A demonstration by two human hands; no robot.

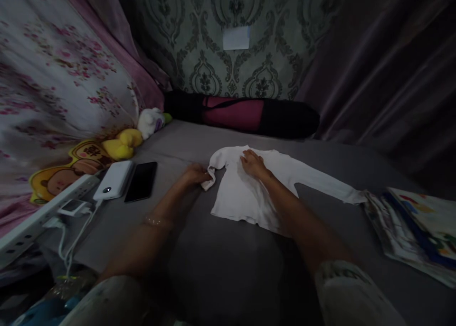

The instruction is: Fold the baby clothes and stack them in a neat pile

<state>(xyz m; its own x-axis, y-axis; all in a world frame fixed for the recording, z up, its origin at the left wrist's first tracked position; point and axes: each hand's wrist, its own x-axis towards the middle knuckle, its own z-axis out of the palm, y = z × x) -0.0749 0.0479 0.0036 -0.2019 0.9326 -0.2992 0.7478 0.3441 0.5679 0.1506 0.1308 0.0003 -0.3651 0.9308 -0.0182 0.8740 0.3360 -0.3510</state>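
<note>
A small white long-sleeved shirt [245, 193] lies flat on a grey bed sheet [221, 269]. My left hand [195, 174] is closed on the cuff of the shirt's left sleeve, which is folded in toward the body. My right hand [252, 163] lies flat with fingers spread on the shirt's upper chest, near the collar. The shirt's other sleeve stretches out to the right toward a stack of colourful folded cloth [413, 226].
A white power bank [114, 180] and a black phone [141, 181] lie at the left, beside a white power strip [42, 212] with cables. Plush toys [123, 143] sit by a floral pillow [60, 74]. A dark and pink bag [245, 113] lies along the wall.
</note>
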